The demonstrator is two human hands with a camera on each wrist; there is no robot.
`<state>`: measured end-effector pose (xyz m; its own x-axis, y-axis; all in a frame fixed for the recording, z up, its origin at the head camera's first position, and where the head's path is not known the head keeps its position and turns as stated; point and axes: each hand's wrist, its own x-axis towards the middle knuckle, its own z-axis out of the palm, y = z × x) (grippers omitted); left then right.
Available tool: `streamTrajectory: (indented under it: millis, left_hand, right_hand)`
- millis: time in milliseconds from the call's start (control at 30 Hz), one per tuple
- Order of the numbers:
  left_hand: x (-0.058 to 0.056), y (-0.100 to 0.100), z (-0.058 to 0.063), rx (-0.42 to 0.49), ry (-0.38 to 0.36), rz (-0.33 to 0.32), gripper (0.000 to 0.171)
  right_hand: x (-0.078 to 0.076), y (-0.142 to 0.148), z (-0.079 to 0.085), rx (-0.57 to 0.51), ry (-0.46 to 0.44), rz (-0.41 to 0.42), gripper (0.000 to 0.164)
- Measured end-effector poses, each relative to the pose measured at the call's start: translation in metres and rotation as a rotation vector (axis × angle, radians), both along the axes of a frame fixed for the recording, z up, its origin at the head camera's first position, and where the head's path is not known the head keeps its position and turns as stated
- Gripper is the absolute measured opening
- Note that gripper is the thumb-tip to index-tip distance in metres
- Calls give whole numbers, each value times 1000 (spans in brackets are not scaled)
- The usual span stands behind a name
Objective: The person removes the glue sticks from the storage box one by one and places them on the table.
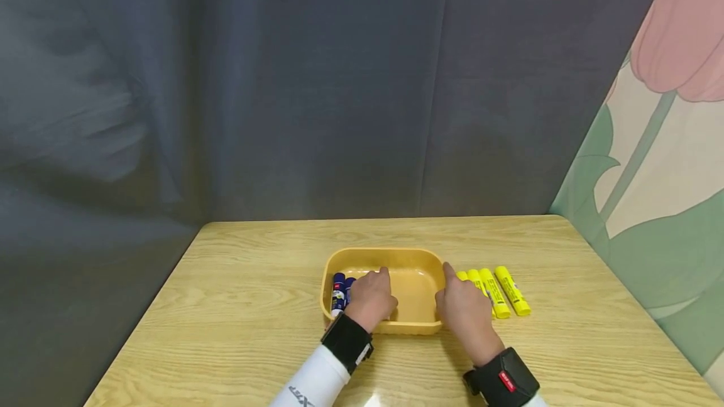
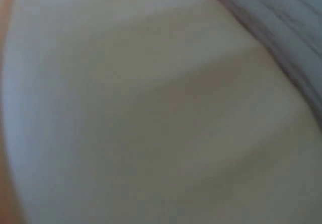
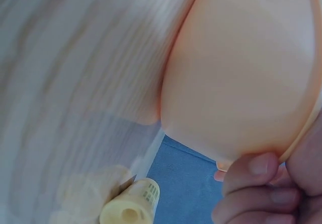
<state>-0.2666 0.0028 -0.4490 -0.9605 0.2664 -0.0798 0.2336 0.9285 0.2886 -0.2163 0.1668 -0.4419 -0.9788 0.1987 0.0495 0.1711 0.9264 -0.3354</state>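
Note:
A yellow-orange plastic basket [image 1: 384,250] stands on the table, with dark blue glue sticks [image 1: 338,294] with white ends lying side by side at its left end. My left hand [image 1: 370,300] reaches over the front rim into the basket, beside these sticks; its fingertips and anything in them are hidden. At the basket's right end, my right hand [image 1: 466,313] grips the wall, and the right wrist view shows curled fingers [image 3: 256,196] at the rim. Just right of that hand lie several yellow glue sticks [image 1: 511,291]. The left wrist view holds only a blurred pale surface.
The wooden table [image 1: 254,281] extends around the basket on all sides. A dark grey curtain [image 1: 339,93] hangs behind its far edge. To the right is a wall covering [image 1: 650,206] with a pink tulip and green leaves.

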Motion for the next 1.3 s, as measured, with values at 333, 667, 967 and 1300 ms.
streamTrajectory:
  millis: [333, 667, 967, 1300]
  left_hand:
    - [-5, 8, -6, 44, 94, -8, 33]
    - [-9, 6, -1, 122, 86, -8, 37]
    - [-8, -5, 10, 241, 47, -23, 44]
    - [8, -28, 39, 343, 87, -22, 48]
  right_hand:
    - [3, 0, 1, 7, 24, 2, 55]
    - [0, -1, 3, -2, -1, -1, 57]
    - [3, 3, 0, 4, 12, 11, 56]
    - [6, 9, -1, -39, 1, 15, 55]
